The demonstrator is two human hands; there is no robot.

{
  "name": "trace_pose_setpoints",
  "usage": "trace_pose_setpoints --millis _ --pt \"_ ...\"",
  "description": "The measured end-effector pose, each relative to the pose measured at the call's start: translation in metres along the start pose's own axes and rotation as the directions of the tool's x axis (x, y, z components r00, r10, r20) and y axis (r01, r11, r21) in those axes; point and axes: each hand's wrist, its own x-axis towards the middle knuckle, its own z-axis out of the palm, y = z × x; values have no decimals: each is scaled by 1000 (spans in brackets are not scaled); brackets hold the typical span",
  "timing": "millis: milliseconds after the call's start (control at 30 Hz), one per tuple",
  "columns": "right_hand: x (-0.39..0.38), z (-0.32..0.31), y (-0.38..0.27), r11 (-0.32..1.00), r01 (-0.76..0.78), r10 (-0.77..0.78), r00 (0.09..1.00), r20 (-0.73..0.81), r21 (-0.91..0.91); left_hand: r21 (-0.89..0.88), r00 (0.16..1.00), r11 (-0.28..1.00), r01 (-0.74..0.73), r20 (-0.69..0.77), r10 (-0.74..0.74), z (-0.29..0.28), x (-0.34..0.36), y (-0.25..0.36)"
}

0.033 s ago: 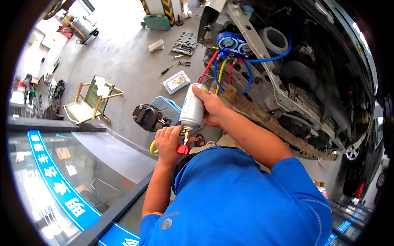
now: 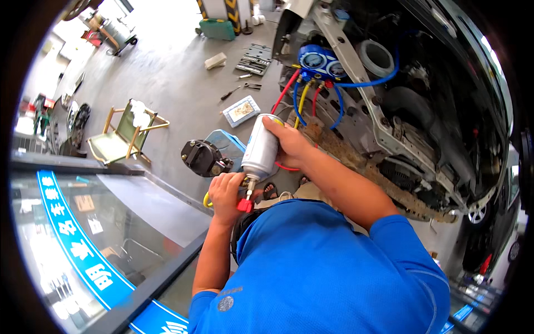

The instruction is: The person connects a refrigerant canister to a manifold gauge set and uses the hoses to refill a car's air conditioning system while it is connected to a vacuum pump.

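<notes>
A white pressurised can [image 2: 259, 147] is tilted in front of me, its narrow end toward my body. My right hand [image 2: 291, 143] is closed around the can's far part, thumb along its side. A brass can tap valve with a red knob [image 2: 245, 206] is fitted at the can's near end. My left hand [image 2: 226, 195] is closed around this valve, and its fingertips are partly hidden. Beside that hand a yellow hose [image 2: 207, 200] curves out. Beyond the can, a blue manifold gauge set [image 2: 322, 62] with red, yellow and blue hoses rests at the opened car front.
The car's exposed front frame [image 2: 356, 83] fills the right side. Left of the can is a black round machine part [image 2: 206, 157]. A folding chair [image 2: 125, 133], a tray [image 2: 241, 111], a tool set [image 2: 255, 59] and hand tools lie farther off. A glass-topped counter [image 2: 139, 222] borders my left.
The can's near end and the red knob have shifted slightly left, with my left hand. Both hands keep their holds. The surroundings have shifted a little in view.
</notes>
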Motion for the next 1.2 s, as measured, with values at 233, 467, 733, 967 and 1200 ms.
trace_pose_setpoints --millis 233,467,733,967,1200 --pt "-21 21 -64 824 45 240 875 421 -564 -621 887 707 337 -43 -460 -34 -29 10" --pt "-34 14 -40 767 -247 521 779 350 -592 -476 719 702 530 -186 -670 -7 -53 37" --pt "-50 -82 28 685 -540 708 652 271 -490 -528 509 404 747 65 -858 60 -126 104" --pt "-66 -117 46 694 225 314 760 569 -684 -801 122 -249 544 369 -921 85 -141 146" --pt "-54 -128 58 571 -644 819 396 416 -509 -728 155 -193 657 382 -911 67 -148 139"
